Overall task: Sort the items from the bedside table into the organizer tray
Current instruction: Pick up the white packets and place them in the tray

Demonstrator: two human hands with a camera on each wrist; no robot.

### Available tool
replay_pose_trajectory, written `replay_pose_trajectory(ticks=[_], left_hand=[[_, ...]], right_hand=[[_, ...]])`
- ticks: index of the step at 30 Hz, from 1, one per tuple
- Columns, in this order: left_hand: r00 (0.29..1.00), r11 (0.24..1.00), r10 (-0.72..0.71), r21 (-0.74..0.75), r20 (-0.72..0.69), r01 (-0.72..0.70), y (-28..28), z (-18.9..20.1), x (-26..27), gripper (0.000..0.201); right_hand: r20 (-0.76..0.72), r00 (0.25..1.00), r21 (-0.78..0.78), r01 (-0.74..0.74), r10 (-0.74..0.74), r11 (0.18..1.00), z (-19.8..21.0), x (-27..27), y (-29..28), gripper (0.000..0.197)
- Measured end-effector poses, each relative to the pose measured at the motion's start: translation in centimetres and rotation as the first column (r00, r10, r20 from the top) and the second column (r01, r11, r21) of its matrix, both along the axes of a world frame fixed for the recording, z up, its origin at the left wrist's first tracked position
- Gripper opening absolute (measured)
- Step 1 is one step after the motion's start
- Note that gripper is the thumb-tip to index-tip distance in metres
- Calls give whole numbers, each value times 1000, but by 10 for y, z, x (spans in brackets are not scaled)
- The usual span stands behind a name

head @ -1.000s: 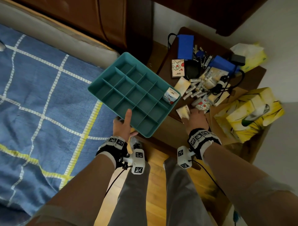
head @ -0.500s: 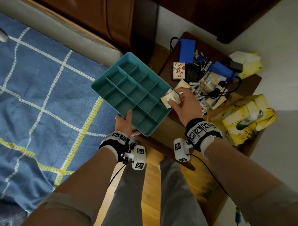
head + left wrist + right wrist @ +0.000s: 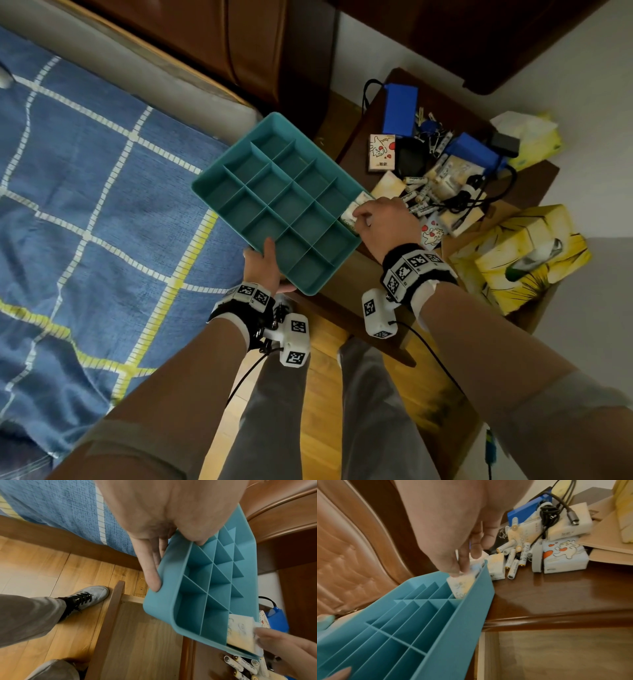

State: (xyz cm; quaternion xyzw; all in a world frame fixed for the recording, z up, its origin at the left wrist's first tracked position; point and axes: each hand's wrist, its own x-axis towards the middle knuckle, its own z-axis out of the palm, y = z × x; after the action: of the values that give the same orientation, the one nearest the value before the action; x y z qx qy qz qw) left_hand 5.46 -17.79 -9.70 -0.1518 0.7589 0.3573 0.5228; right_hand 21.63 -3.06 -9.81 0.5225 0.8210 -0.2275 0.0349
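Observation:
My left hand (image 3: 265,263) grips the near edge of the teal organizer tray (image 3: 233,150), thumb inside on a divider and fingers (image 3: 150,574) underneath, so the tray (image 3: 159,601) hangs tilted between bed and bedside table (image 3: 346,267). My right hand (image 3: 380,222) pinches a small tissue pack (image 3: 349,214) by its top, standing in a compartment on the tray's right side. The same tissue pack (image 3: 460,586) leans against the outer wall under my fingertips (image 3: 453,570). Another pack's edge (image 3: 363,197) shows just behind it. Loose batteries (image 3: 419,195) lie on the table.
More tissue packs (image 3: 565,555), two blue boxes (image 3: 399,109), a black cable (image 3: 462,198) and keys crowd the table. Yellow tissue boxes (image 3: 520,250) sit in a carton to the right. The blue bed (image 3: 85,205) is left. An open drawer (image 3: 556,655) lies below the table edge.
My right hand picked a tissue pack off the table's front, carried it left to the tray and now has it down in a right-side compartment. The left hand kept holding the tray.

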Motion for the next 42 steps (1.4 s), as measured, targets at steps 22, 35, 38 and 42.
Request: replay_pose_trajectory(ticks=[22,35,38,42], left_hand=[[985,998,-13,-64,-172,2,10,-20,-27,34],[988,996,-2,-88,-156,-12,17,-10,-28,37],[989,996,-4,-84,-145,-8,17,-11,-29,37],[988,996,-5,-86,-153,-8,16,-14,-30,32]], right_hand=[[402,915,-64,47,-18,997,-52,7,66,95],[177,980,6,-89,87,996,-18,-16,121,82],[260,950,-93,-155,174,983,-27,-36,131,80],[326,930,-111,-141,170,984,-39,-37,129,83]])
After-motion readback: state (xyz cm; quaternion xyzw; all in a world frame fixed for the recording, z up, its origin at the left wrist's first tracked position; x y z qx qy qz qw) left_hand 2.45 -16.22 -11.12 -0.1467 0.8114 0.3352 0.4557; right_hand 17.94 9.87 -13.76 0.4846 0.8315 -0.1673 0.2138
